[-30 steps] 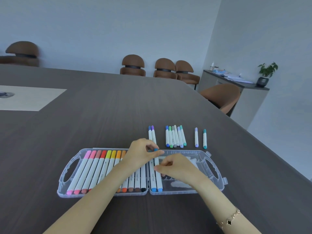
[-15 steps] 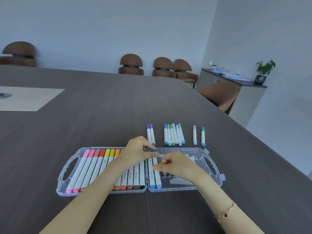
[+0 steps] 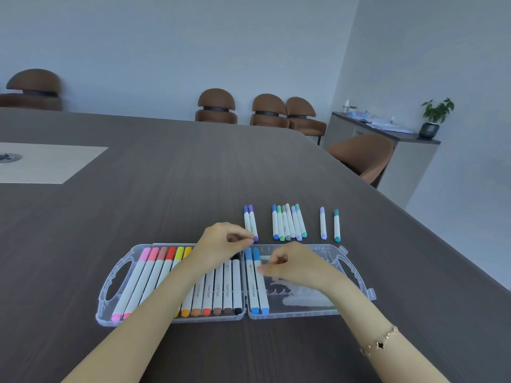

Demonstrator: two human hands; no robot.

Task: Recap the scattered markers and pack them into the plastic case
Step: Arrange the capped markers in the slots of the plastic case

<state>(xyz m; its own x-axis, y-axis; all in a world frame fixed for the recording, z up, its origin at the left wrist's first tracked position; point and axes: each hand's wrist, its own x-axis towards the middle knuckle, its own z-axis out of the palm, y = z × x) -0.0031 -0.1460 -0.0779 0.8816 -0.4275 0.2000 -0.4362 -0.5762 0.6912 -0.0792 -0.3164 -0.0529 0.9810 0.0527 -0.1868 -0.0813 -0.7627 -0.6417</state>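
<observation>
Markers with white barrels and coloured caps fill the left half of an open clear plastic case [image 3: 356,275] lying flat on a dark wood-grain table [image 3: 166,189]. Two blue-capped markers [image 3: 255,280] sit in the right half. The left hand [image 3: 221,241] hovers over the case's far edge, fingertips pinching the near end of a purple-capped marker [image 3: 253,221] on the table. The right hand [image 3: 293,265], fingers curled, rests over the right half; whether it holds anything is unclear. Eight more markers [image 3: 289,222] lie beyond.
</observation>
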